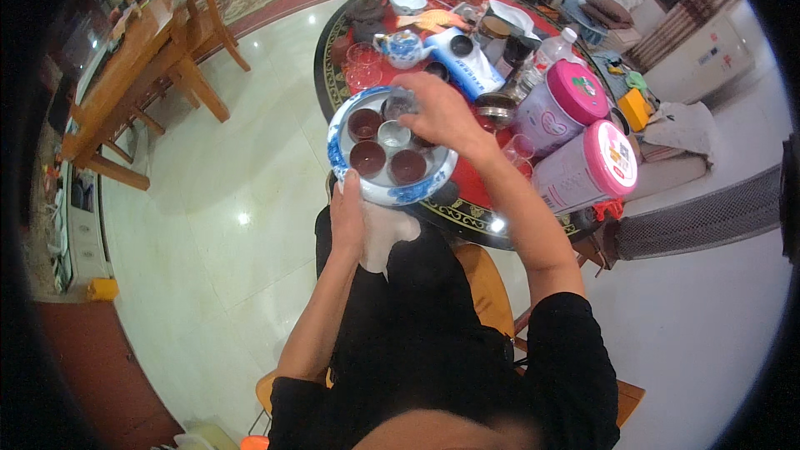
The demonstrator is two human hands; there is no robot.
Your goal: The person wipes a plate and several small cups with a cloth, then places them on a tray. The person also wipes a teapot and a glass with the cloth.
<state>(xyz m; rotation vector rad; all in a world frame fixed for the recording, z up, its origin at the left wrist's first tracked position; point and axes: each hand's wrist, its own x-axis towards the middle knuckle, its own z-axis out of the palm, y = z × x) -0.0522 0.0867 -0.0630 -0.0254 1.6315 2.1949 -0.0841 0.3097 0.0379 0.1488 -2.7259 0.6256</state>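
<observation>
My left hand (349, 215) grips the near left rim of a round blue-and-white ceramic tea tray (339, 151), thumb on top. Over the tray's far side, the fingers of my right hand (434, 109) are closed on a small clear glass cup (401, 102). Several small brown teacups stand in the tray, among them a front left cup (367, 158), a front right cup (407, 166) and a back left cup (364, 124). A small pale cup (394, 134) sits in the middle. My right hand partly hides the tray's right side.
On the round red-and-black table (462, 184) are a blue-and-white teapot (405, 49), a tissue pack (467, 65), clear glasses (363, 69), a white bowl (408, 3), a plastic bottle (553, 53) and two pink-lidded tubs (556, 100). Wooden chairs (194, 84) stand at left.
</observation>
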